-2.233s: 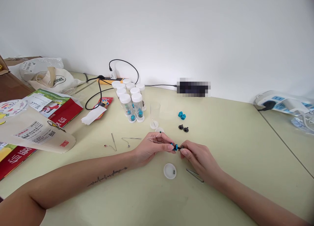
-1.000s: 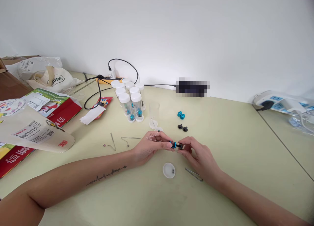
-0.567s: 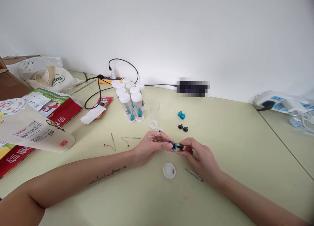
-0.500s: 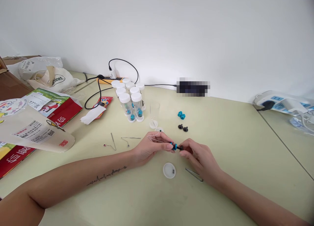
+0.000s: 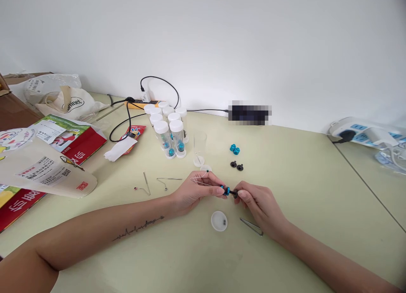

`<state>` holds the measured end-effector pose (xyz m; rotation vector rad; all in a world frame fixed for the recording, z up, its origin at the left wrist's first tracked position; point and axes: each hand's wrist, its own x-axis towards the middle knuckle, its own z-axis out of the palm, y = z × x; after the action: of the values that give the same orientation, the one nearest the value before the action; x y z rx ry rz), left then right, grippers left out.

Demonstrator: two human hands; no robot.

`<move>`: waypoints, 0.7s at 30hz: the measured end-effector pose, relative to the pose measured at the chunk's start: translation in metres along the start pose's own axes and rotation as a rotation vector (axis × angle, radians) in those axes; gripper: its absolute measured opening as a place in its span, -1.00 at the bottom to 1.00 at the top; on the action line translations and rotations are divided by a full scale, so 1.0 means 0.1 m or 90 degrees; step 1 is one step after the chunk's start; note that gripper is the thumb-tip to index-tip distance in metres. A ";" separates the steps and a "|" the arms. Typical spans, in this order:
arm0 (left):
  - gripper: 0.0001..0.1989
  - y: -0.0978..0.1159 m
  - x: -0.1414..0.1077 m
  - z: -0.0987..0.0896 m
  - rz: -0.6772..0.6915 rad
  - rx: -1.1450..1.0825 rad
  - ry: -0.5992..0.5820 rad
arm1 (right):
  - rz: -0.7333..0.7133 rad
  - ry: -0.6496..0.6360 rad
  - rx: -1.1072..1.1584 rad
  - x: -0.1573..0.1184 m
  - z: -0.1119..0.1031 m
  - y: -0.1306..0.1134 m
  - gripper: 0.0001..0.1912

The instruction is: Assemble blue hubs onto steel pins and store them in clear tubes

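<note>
My left hand [image 5: 199,192] is closed in a pinch on a small blue metal part [image 5: 226,190], with a thin bent wire [image 5: 200,181] also sticking out from its fingers. My right hand [image 5: 257,200] grips a black screw with a wide round head [image 5: 235,193], whose shank points into the blue part. Below the hands lie a white round cap [image 5: 219,221] with small dark bits in it and metal tweezers [image 5: 251,226]. Beyond them are two blue knobs [image 5: 234,149] and two more black screws [image 5: 236,165]. An uncapped clear tube [image 5: 200,145] stands behind my left hand.
Several white-capped clear tubes [image 5: 168,134] stand at the back. Two bent wire pieces [image 5: 146,185] lie left of my left hand. A plastic cup [image 5: 53,174] and red box [image 5: 89,145] fill the left side. A white power strip [image 5: 358,132] sits at the right.
My right fingers have shifted slightly on the black screw's head, with the thumb now farther up and more of the head showing. My left hand has stayed almost still.
</note>
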<state>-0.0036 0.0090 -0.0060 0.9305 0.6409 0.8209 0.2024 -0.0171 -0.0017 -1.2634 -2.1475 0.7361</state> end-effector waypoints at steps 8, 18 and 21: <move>-0.85 0.00 0.01 -0.01 0.008 -0.017 0.021 | 0.035 0.018 0.021 0.02 0.02 -0.02 -0.88; -0.83 0.00 0.01 -0.01 0.005 -0.010 0.027 | -0.002 0.029 -0.011 0.01 0.03 0.00 -0.84; -0.82 0.01 0.01 -0.01 0.000 -0.016 0.023 | -0.001 0.012 -0.011 0.01 0.02 -0.01 -0.81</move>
<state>-0.0037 0.0103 -0.0057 0.8941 0.6599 0.8447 0.1999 -0.0165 -0.0027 -1.2719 -2.1440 0.7045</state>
